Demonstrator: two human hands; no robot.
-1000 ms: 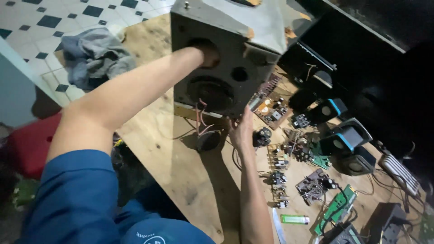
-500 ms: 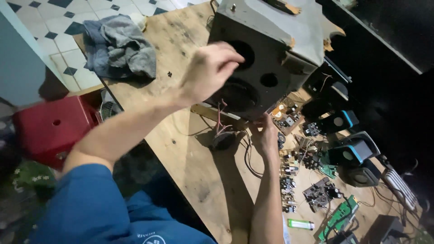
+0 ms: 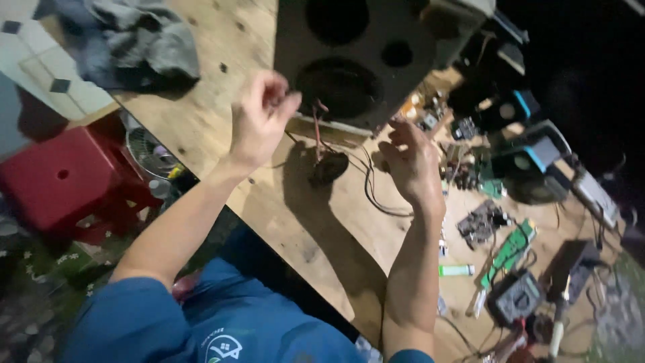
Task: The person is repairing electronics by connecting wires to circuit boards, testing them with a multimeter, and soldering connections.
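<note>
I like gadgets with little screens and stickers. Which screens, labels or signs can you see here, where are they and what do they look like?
Meter: lower right on the wooden table, dark boxy case with a greyish screen, too blurred to show more.
Small tube: right of the right hand's forearm, green and white, with a label wrap.
Shirt badge: bottom edge, white house-shaped logo on blue cloth.

Grey speaker box point(image 3: 363, 60) with black holes; pale wood table point(image 3: 222, 114); grey cloth point(image 3: 134, 40); red stool point(image 3: 60, 181); green circuit board point(image 3: 509, 250).
</note>
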